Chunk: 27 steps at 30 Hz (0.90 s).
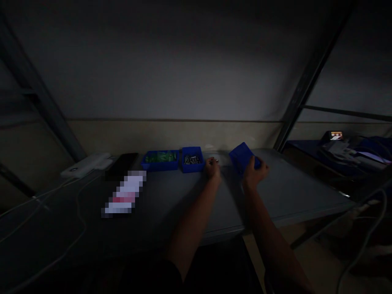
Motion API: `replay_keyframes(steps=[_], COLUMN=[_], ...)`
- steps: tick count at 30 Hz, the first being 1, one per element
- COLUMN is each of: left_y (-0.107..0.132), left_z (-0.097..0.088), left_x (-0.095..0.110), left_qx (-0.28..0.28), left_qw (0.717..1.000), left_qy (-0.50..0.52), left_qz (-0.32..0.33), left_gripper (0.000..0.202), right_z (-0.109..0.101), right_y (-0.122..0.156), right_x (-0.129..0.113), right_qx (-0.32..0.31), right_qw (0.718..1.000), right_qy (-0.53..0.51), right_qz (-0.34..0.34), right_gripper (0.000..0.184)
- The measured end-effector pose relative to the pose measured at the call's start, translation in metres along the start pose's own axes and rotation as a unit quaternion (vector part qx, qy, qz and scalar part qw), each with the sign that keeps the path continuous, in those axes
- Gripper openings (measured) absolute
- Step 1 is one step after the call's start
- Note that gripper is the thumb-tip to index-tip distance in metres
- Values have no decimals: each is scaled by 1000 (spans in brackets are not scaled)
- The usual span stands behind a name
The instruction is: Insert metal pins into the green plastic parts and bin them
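Note:
My right hand (256,175) is closed around the rim of a blue plastic bin (241,157) and holds it tilted at the right part of the table. What the bin contains, if anything, is hidden from me. Curled fingers of my left hand (212,169) hold small shiny metal parts (215,161), too dim to name exactly. Just left of that hand stands a second blue bin (192,169) with many small metal parts in it. Beside it is a longer blue bin (161,165) with green plastic-wrapped contents.
A lit, pixelated phone-like screen (127,194) lies on the grey table (171,204) at left. Behind it are a dark flat object (124,162) and a white device (87,164) with cables. Metal posts (301,92) frame the table; cluttered electronics sit farther right.

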<state>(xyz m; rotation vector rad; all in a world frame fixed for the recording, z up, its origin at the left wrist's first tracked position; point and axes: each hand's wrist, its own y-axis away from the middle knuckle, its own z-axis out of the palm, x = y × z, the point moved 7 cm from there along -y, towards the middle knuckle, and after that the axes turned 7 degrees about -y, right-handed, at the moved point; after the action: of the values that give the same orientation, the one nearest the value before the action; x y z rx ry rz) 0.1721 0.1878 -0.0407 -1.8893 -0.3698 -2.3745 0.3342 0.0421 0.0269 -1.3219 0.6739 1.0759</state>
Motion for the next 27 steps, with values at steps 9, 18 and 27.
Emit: replay_keyframes(steps=[9,18,27], left_y=[-16,-11,-2], left_z=[20,24,29], left_x=[4,7,17], left_qx=[-27,-55,-82], left_qw=[980,977,911], left_qy=[-165,-176,-348], left_qz=[106,102,204], left_gripper=[20,21,18], right_z=[-5,-6,-6], right_y=[-18,-18,-18], right_x=[30,27,25], right_qx=[36,29,13], right_qw=[998,997,995], right_qy=[14,26,43], right_qz=[59,70,85], right_gripper=[38,39,41])
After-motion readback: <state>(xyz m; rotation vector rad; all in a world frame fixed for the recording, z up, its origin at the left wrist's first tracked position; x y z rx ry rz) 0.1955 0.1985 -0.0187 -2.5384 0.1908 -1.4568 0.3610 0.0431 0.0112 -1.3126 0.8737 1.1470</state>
